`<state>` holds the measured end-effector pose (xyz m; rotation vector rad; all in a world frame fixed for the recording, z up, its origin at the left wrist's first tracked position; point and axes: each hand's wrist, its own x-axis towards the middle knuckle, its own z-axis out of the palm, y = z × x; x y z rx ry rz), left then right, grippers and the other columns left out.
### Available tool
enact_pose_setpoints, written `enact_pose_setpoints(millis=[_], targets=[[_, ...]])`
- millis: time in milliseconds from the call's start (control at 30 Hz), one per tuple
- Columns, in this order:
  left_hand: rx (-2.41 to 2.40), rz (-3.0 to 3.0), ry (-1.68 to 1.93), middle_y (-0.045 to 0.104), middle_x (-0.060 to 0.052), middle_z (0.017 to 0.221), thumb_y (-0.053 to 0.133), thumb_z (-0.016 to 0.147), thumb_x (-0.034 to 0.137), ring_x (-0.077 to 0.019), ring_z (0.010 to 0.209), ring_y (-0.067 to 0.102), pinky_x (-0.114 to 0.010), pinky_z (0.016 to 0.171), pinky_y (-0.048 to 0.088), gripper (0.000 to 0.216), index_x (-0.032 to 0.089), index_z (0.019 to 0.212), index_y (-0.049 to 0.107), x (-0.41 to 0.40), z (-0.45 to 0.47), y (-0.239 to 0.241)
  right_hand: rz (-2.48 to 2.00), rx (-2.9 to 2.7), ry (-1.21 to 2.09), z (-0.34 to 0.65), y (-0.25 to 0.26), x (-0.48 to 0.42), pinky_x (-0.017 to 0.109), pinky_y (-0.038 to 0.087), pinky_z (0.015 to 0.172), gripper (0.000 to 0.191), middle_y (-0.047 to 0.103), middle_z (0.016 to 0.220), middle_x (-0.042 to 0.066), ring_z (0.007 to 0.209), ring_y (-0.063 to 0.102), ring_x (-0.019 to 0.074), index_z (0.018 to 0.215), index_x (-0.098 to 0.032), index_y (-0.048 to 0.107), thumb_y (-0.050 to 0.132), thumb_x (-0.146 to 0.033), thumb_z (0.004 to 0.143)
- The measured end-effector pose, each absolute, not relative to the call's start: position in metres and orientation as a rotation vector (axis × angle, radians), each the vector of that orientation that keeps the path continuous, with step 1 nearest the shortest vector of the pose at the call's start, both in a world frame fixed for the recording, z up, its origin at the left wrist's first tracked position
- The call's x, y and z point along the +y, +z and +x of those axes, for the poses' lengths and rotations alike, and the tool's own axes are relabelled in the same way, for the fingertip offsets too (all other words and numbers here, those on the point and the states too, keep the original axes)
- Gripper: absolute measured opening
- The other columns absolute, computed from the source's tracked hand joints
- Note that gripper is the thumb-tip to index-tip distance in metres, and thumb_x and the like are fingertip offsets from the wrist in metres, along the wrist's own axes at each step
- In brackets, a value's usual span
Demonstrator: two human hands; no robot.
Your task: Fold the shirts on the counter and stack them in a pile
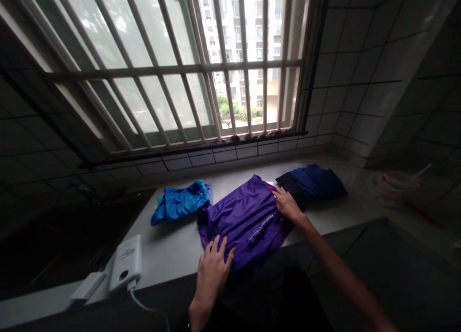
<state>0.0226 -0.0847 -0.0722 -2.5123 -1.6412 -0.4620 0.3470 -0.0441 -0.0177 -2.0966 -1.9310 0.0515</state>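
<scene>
Purple garment (241,216) lay beneath left hand (213,264).
That hand spread loose; right hand (287,204) touched garment's edge, grasp unclear.

The pale counter (169,255) carries a purple shirt (237,209) mid-scene, blue cloth (183,202) left, navy cloth (319,183) right, a power bank (131,257) near left.

From head height, a worn camera looks forward and down across a pale countertop (173,257), close above the person's left hand (213,264) and right hand (288,204), facing a barred window (180,69) that slants across the upper frame, farther off.
</scene>
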Motion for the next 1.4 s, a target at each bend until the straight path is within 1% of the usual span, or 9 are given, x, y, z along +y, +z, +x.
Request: enact_pose_setpoints(millis=[100, 200, 433, 667, 833, 967, 1100, 1267, 1400], targets=[[-1.533, -2.638, -0.603, 0.072, -0.008, 0.121, 0.043, 0.102, 0.034, -0.0223, 0.103, 0.068, -0.036, 0.088, 0.056, 0.036, 0.026, 0.122, 0.072, -0.090, 0.017, -0.062, -2.223, -1.787, 0.113, 0.298, -0.029, -0.081, 0.050, 0.043, 0.110, 0.056, 0.040, 0.160, 0.022, 0.142, 0.046, 0.0352, 0.156, -0.019, 0.043, 0.041, -0.033, 0.102], [-1.493, -2.584, -0.651, 0.066, -0.009, 0.136, 0.049, 0.098, 0.032, -0.0260, 0.126, 0.060, -0.040, 0.101, 0.051, 0.039, 0.025, 0.133, 0.066, -0.072, 0.005, -0.061, -2.352, -1.783, 0.221, 0.255, -0.053, -0.116, 0.067, 0.032, 0.112, 0.059, 0.032, 0.164, 0.021, 0.148, 0.033, 0.0458, 0.156, -0.027, 0.043, 0.050, -0.044, 0.100], [-1.666, -2.425, -0.360, 0.057, -0.012, 0.150, 0.050, 0.098, 0.040, -0.0311, 0.130, 0.056, -0.048, 0.102, 0.048, 0.048, 0.024, 0.143, 0.060, -0.067, 0.006, -0.076, -2.165, -2.023, 0.320, 0.268, -0.057, -0.086, 0.073, 0.017, 0.116, 0.054, 0.026, 0.168, 0.015, 0.154, 0.017, 0.0449, 0.157, -0.030, 0.041, 0.043, -0.043, 0.104], [-1.696, -2.416, -0.391, 0.071, -0.013, 0.125, 0.060, 0.092, 0.048, -0.0303, 0.105, 0.063, -0.045, 0.088, 0.049, 0.046, 0.023, 0.129, 0.070, -0.111, 0.026, -0.045, -1.998, -2.130, 0.362, 0.317, -0.018, -0.029, 0.062, 0.027, 0.120, 0.051, 0.040, 0.162, 0.015, 0.151, 0.031, 0.0357, 0.147, -0.022, 0.055, 0.047, -0.017, 0.097], [-1.422, -2.578, -0.545, 0.058, -0.010, 0.148, 0.072, 0.081, 0.033, -0.0311, 0.134, 0.052, -0.046, 0.109, 0.040, 0.065, 0.025, 0.144, 0.057, -0.111, 0.008, -0.067, -1.714, -1.884, 0.134, 0.291, -0.042, -0.104, 0.041, 0.047, 0.108, 0.048, 0.062, 0.138, 0.014, 0.126, 0.059, 0.0240, 0.140, -0.019, 0.060, 0.044, -0.012, 0.096], [-1.312, -2.646, -0.422, 0.049, -0.006, 0.158, 0.056, 0.081, 0.003, -0.0262, 0.142, 0.046, -0.042, 0.112, 0.039, 0.080, 0.031, 0.155, 0.042, -0.102, -0.002, -0.088, -1.528, -2.042, 0.069, 0.246, -0.093, -0.168, 0.050, 0.037, 0.115, 0.076, 0.048, 0.156, 0.009, 0.143, 0.044, 0.0308, 0.155, -0.028, 0.042, 0.066, -0.019, 0.083], [-1.366, -2.806, -0.256, 0.060, -0.006, 0.148, 0.045, 0.085, -0.003, -0.0227, 0.130, 0.058, -0.037, 0.099, 0.048, 0.073, 0.034, 0.147, 0.054, -0.093, -0.003, -0.065, -1.582, -1.850, -0.064, 0.227, -0.117, -0.171, 0.046, 0.036, 0.114, 0.071, 0.057, 0.149, 0.007, 0.141, 0.047, 0.0252, 0.141, -0.027, 0.057, 0.053, 0.004, 0.078], [-1.471, -3.102, -0.164, 0.076, -0.005, 0.114, 0.045, 0.083, 0.002, -0.0212, 0.103, 0.069, -0.035, 0.091, 0.052, 0.057, 0.030, 0.124, 0.072, -0.109, -0.026, -0.029, -1.411, -1.920, 0.154, 0.255, -0.087, -0.179, 0.034, 0.048, 0.087, 0.043, 0.077, 0.101, 0.004, 0.098, 0.067, 0.0207, 0.099, -0.022, 0.071, 0.052, 0.007, 0.073], [-1.516, -3.125, -0.488, 0.078, -0.004, 0.113, 0.046, 0.076, 0.005, -0.0239, 0.106, 0.070, -0.038, 0.095, 0.053, 0.056, 0.030, 0.118, 0.074, -0.110, -0.049, -0.011, -1.310, -2.103, 0.498, 0.296, -0.034, -0.184, 0.031, 0.049, 0.085, 0.048, 0.075, 0.102, 0.003, 0.095, 0.069, 0.0211, 0.110, -0.022, 0.070, 0.056, -0.001, 0.069]])
